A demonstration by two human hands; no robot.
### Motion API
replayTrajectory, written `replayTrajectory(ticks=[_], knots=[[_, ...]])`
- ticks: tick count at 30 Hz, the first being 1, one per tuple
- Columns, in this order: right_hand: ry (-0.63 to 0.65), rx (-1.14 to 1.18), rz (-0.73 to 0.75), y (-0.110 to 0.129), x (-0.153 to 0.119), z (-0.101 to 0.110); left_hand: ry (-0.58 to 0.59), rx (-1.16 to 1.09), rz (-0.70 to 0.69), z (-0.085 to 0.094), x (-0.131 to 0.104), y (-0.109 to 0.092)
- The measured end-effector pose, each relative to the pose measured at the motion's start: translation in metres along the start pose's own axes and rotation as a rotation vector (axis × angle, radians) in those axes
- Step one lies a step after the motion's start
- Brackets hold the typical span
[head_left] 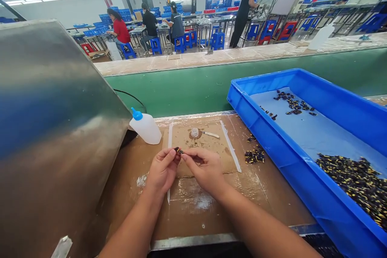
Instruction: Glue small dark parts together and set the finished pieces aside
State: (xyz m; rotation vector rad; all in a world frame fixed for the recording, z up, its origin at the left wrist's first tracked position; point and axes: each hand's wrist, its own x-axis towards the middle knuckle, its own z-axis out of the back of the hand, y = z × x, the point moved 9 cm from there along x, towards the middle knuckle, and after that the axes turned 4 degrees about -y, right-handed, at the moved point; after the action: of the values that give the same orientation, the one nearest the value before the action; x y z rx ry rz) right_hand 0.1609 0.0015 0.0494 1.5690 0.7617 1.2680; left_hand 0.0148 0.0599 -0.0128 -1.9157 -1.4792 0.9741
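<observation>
My left hand (164,169) pinches a small black-and-yellow part (179,150) between thumb and forefinger. From the other side, the fingertips of my right hand (207,168) close on the same part. Both hands are held over a cardboard sheet (208,165) taped to the bench. Beyond them on the cardboard stand a small clear cup (194,132) and a tool with a pale handle (211,134). A loose pile of similar dark parts (254,156) lies right of the cardboard. The fingers hide much of the held part.
A large blue bin (272,141) at the right holds a heap of dark-and-yellow parts (353,181). A white squeeze bottle (146,128) with a blue cap stands left. A metal panel (51,129) rises at the left; a green conveyor belt (181,92) runs behind. Several people work farther back.
</observation>
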Motion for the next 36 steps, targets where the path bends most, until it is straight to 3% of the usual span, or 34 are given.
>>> replayTrajectory(ticks=[21,29,36], knots=[[0.008,-0.042,0.04,0.0,0.001,0.003,-0.006,0.144,-0.091,-0.002,-0.002,-0.008],[-0.023,-0.084,0.072,0.006,0.002,0.007,0.004,0.272,-0.325,-0.002,-0.007,-0.017],[-0.1,-0.12,0.158,0.013,0.005,0.017,0.172,0.524,-0.529,-0.019,-0.014,-0.031]])
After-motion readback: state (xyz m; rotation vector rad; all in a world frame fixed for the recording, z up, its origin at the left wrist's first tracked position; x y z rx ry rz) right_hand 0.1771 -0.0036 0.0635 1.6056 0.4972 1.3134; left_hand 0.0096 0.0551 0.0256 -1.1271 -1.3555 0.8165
